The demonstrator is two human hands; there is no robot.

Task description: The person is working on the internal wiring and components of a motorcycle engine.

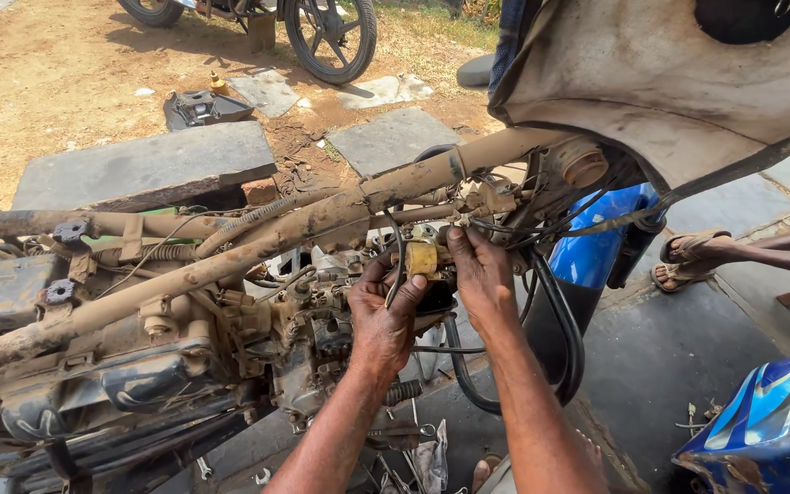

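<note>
I look down on a stripped motorcycle [185,302] lying across the view, its mud-caked frame tube [258,242] running from lower left up to the steering head at upper right. Over the steering head hangs a pale, dirty cover [651,73] with a dark round hole. Beneath the tube sits the engine [304,348], grimy and crowded with hoses and wires. A blue fork cover [596,247] shows just right of my hands, and a loose blue tank [770,430] lies at the lower right corner. Grey stone slabs [148,165] rest on the dirt behind the frame; another motorcycle's wheel [331,37] stands at the top edge. Another person's sandalled feet [688,261] rest on the paving at right.

My left hand [384,320] comes up from below, its grip pinching a small yellow part [422,259] with the thumb on its front face. My right hand [482,279] has its fingers curled over the top and right side of the same part, pressed against it. The yellow part sits just under the frame tube, between the engine and the fork cover, among black cables [555,320]. Small tools [404,430] lie on the ground below my forearms.
</note>
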